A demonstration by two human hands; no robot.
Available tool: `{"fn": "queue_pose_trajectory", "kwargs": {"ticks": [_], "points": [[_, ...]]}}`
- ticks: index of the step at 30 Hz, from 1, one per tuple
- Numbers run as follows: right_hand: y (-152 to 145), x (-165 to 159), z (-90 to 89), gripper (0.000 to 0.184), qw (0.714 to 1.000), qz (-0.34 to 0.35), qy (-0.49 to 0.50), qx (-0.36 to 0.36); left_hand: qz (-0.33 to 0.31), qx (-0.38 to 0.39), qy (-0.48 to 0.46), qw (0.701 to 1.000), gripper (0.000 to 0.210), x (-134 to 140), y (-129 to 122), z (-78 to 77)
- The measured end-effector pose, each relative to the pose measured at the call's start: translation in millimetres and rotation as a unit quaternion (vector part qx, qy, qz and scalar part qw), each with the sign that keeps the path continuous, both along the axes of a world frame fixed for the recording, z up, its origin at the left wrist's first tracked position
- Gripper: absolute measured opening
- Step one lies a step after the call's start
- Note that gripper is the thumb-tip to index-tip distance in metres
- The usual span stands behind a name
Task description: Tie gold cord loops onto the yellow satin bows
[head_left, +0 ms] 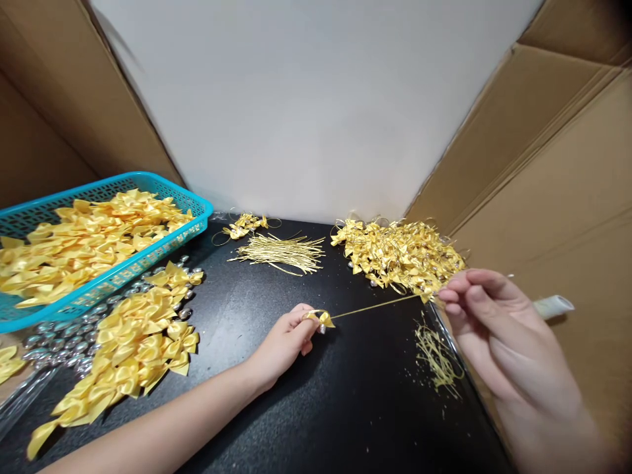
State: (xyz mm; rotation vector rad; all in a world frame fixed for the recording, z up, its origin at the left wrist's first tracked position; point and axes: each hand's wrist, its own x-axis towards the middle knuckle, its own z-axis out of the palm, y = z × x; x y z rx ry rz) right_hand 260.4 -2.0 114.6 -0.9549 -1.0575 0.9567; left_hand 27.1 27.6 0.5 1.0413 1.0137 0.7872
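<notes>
My left hand [296, 332] pinches a yellow satin ribbon bow [326, 320] above the middle of the black table. A silver bead [322, 328] hangs at that bow. From it a thin gold cord [378, 306] runs taut to the right, its far end pinched between the thumb and fingers of my right hand [498, 329]. Beyond my hands lies a bundle of cut gold cords [281, 253]. Close to my right hand is a heap of bows with beads and cord loops [402, 253].
At the left a blue basket [210, 209] holds many yellow bows. Loose bows [133, 336] and silver beads [64, 345] lie in front of it. A few looped bows [245, 226] sit near the white wall. Cord scraps [437, 359] lie by the table's right edge. Cardboard [557, 178] stands at the right.
</notes>
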Motion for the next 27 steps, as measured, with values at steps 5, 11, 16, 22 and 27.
{"fn": "queue_pose_trajectory", "kwargs": {"ticks": [5,11,16,22,27], "points": [[3,-8,-10.7,0.01,0.995,0.057,0.077,-0.003,0.013,-0.01,-0.006,1.0,0.018,-1,0,-6.4],[1,-4,-15.3,0.011,0.995,0.046,0.091,-0.02,-0.004,-0.008,0.015,1.0,0.016,-2,0,-11.8],[2,6,-23.2,0.017,0.995,-0.015,0.095,-0.003,-0.005,-0.011,0.014,1.0,0.017,-2,1,-10.6],[9,14,-31.8,0.018,0.994,-0.045,0.103,0.009,-0.003,-0.027,0.0,1.0,0.021,-2,0,-8.5],[0,-9,-39.6,0.008,0.997,-0.022,0.051,0.05,-0.008,-0.054,-0.036,0.998,0.026,-2,1,-6.5]]}}
